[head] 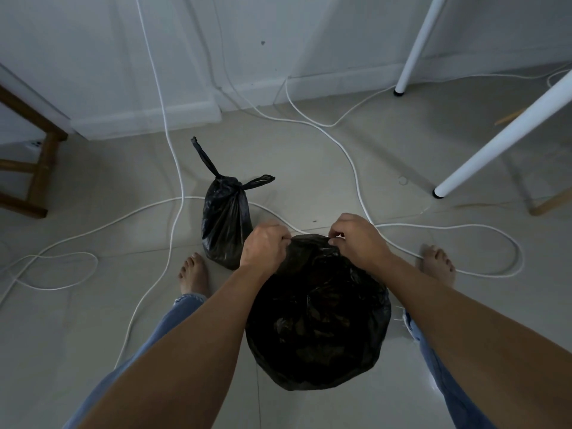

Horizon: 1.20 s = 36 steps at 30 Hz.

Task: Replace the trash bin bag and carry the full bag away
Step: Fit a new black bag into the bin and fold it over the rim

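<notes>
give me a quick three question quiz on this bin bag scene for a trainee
1. True or false: the small black plastic bag beyond the left hand is open at its top.
2. What do the left hand and the right hand do to the large round black plastic bag? A) pinch its far rim B) press flat on it C) hover apart from it
3. Fill in: the small bag stands on the grey tiled floor near the person's ___ bare foot.
Key: 1 false, it is knotted shut; 2 A; 3 left.
</notes>
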{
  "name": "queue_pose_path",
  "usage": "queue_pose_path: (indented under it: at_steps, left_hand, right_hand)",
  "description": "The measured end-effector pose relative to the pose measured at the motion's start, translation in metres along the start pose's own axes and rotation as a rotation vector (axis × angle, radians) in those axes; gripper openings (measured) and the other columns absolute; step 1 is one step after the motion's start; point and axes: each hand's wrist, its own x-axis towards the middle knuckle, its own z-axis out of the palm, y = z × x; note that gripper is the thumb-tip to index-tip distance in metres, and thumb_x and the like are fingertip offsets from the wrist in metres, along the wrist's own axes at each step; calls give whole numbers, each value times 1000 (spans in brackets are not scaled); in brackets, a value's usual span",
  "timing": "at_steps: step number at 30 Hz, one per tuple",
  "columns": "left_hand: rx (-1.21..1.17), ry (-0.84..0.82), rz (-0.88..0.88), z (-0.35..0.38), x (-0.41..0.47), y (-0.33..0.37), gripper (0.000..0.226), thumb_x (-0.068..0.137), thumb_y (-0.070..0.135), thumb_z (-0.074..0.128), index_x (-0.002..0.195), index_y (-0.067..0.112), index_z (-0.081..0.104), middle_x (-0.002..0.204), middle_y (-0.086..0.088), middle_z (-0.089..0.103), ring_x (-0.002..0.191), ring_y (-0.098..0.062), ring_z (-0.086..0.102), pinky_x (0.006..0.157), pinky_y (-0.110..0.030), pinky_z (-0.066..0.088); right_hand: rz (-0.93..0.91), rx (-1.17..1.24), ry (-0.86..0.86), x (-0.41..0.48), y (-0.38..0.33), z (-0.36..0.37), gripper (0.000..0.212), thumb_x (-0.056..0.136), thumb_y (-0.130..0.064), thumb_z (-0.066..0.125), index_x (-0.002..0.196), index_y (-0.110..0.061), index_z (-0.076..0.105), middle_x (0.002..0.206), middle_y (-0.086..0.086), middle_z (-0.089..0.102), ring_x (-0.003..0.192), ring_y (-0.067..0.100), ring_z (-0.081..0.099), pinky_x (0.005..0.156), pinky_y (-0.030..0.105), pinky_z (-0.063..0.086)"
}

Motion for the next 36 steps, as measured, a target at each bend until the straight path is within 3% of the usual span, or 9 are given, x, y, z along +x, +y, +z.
queue_pose_path:
  at_steps: [8, 14, 16, 21, 23, 25, 27, 29, 36]
  left_hand:
    - [-155, -109, -131, -3, 7, -11, 11, 92, 9, 63, 91, 15, 72, 96, -5, 72, 93, -24, 66, 84, -32, 52]
    - [-223, -133, -145, -9, 7, -11, 14, 92, 2, 60, 99, 11, 69, 83, 1, 66, 81, -12, 58, 59, -12, 39]
    - [-240, -121, -128, -10, 6, -11, 16, 91, -1, 58, 97, 11, 67, 79, 0, 66, 79, -13, 57, 58, -2, 39]
    - [-209, -141, -119, -6, 6, -8, 23, 95, 0, 54, 94, 10, 75, 84, -4, 66, 78, -17, 58, 60, -14, 38]
    - [-172, -151, -96, -4, 6, -9, 25, 94, 1, 55, 99, 10, 78, 97, -6, 71, 88, -19, 63, 75, -13, 41]
    - [-121, -147, -56, -1, 5, -10, 22, 92, 5, 59, 102, 9, 78, 105, -10, 73, 100, -26, 66, 90, -23, 47]
    - [-59, -145, -7, -2, 3, -9, 19, 89, 16, 69, 104, 10, 78, 106, -10, 69, 105, -26, 64, 96, -31, 50]
    - [32, -181, 36, -3, 1, -9, 26, 87, 27, 74, 108, 11, 76, 111, -7, 63, 112, -22, 57, 98, -33, 49]
    - [315, -185, 39, -2, -5, 1, 24, 99, 24, 56, 113, 8, 68, 116, -13, 65, 115, -31, 59, 93, -39, 49]
  right_hand:
    - [68, 176, -124, 4, 7, -10, 10, 85, -15, 65, 91, -14, 73, 90, 4, 69, 84, 18, 61, 74, 24, 43]
    - [109, 279, -119, 5, 8, -10, 12, 86, -13, 62, 84, -24, 61, 77, -5, 64, 69, 15, 58, 68, 28, 45]
    - [106, 291, -111, 5, 7, -10, 13, 86, -11, 60, 83, -23, 60, 76, -4, 63, 66, 16, 55, 66, 28, 44]
    - [91, 214, -121, 9, 8, -4, 23, 88, -4, 57, 83, -21, 71, 90, 3, 71, 86, 22, 64, 81, 31, 49]
    - [115, 193, -117, 10, 8, -3, 21, 89, -5, 56, 87, -17, 73, 98, 5, 72, 93, 21, 64, 86, 31, 49]
    - [111, 157, -130, 8, 8, -3, 14, 89, -15, 60, 92, -15, 73, 99, 4, 68, 93, 20, 62, 85, 29, 48]
    - [63, 105, -163, 6, 7, -3, 18, 83, -28, 69, 95, -15, 72, 95, 2, 62, 89, 18, 58, 81, 28, 46]
    - [33, 39, -182, 5, 9, -2, 22, 78, -30, 74, 95, -15, 71, 95, 3, 61, 91, 20, 58, 82, 31, 46]
    - [34, -106, -166, 5, 10, 1, 17, 82, -28, 65, 93, -16, 71, 97, 8, 68, 94, 29, 62, 81, 36, 50]
